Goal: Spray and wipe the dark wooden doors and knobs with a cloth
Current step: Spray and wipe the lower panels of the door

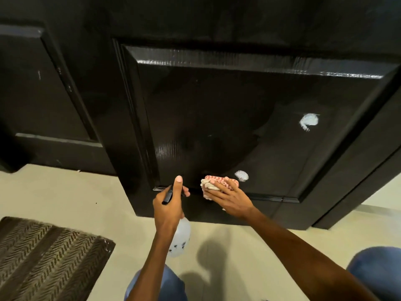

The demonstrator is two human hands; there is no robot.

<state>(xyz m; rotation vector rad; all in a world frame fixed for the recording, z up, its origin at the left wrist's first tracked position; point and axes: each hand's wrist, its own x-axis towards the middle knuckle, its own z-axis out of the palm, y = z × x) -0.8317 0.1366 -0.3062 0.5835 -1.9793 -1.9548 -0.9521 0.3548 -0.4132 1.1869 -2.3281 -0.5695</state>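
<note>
Dark wooden door (217,116) fills upper view — lower raised panel faces camera; two white foam patches (309,121) on panel, one just beside cloth. R hand (225,197) presses red-and-white cloth (214,183) flat against panel's bottom edge, fingers spread straight over it; L hand (170,205) grips spray bottle (181,237) by neck, fingers curled round black trigger head, nozzle toward door. Brown woven mat (47,257) lies on pale floor (65,192), lower left.
</note>
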